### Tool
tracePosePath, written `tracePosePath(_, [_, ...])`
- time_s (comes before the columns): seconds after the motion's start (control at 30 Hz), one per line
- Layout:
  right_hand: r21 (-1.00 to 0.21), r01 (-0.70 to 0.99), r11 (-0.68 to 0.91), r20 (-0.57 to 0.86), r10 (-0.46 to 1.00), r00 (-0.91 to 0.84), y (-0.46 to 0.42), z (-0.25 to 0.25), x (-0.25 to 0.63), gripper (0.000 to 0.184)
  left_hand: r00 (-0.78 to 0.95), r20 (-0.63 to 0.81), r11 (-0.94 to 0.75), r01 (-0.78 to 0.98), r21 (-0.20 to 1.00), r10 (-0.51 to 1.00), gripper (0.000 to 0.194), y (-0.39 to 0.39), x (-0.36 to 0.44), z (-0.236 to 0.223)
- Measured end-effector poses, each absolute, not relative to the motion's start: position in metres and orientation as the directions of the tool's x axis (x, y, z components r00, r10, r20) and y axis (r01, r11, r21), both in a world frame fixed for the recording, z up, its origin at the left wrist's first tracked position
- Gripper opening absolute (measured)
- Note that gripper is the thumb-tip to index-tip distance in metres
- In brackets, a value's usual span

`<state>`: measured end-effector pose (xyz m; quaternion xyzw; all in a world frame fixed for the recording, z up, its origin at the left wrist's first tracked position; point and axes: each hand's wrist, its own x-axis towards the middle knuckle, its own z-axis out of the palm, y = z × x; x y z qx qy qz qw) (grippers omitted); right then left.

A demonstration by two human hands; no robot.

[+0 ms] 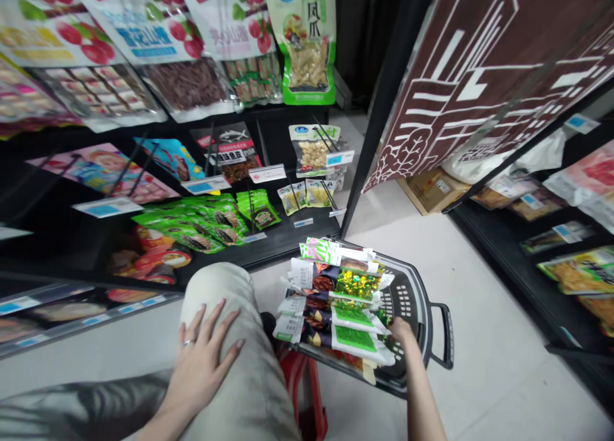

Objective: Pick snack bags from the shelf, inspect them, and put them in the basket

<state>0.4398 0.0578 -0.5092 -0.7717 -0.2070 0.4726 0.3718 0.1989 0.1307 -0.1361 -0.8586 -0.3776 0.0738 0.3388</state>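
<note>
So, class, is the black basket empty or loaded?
Loaded: a row of snack packets lies in the basket, though part of it shows bare.

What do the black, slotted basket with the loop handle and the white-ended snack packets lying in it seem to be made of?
The black, slotted basket looks like moulded plastic with a dull sheen: regular slots, smooth edges. The white-ended snack packets seem thin plastic film, softly shiny and creased at the ends; whether foil lines them, I cannot tell.

Shop interior, snack aisle.
Pkgd. snacks (309, 50) w/ price tags (267, 173) hang on dark shelving (288, 235), L of the R hand (400, 331); shopping basket (403, 300) under it; stocked shelves (508, 287), also tagged, to its R.
</note>
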Motion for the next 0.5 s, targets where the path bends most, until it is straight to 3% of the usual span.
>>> tracePosePath(0.1, [-0.812,0.061,-0.58,-0.456,0.697,0.553,0.036,-0.473,0.475,0.017,0.704,0.134,-0.501,0.613,-0.611,0.698,0.045,0.13,0.197,-0.135])
tracePosePath(0.2, [-0.945,0.25,-0.212,0.017,0.731,0.683,0.024,-0.406,0.503,0.026,0.71,0.14,-0.514,0.618,-0.595,0.69,0.045,0.131,0.194,-0.135])
tracePosePath(0.3, [-0.811,0.583,0.038,0.397,0.768,0.503,0.032,-0.334,0.511,0.034,0.714,0.139,-0.522,0.616,-0.59,0.686,0.044,0.132,0.191,-0.134])
tracePosePath(0.4, [-0.652,0.747,0.13,0.459,0.852,0.252,0.056,-0.292,0.505,0.051,0.714,0.14,-0.532,0.623,-0.574,0.686,0.044,0.133,0.189,-0.132])
tracePosePath(0.5, [-0.582,0.797,0.159,0.359,0.93,0.076,0.08,-0.282,0.495,0.056,0.716,0.152,-0.547,0.637,-0.544,0.682,0.045,0.132,0.186,-0.128])
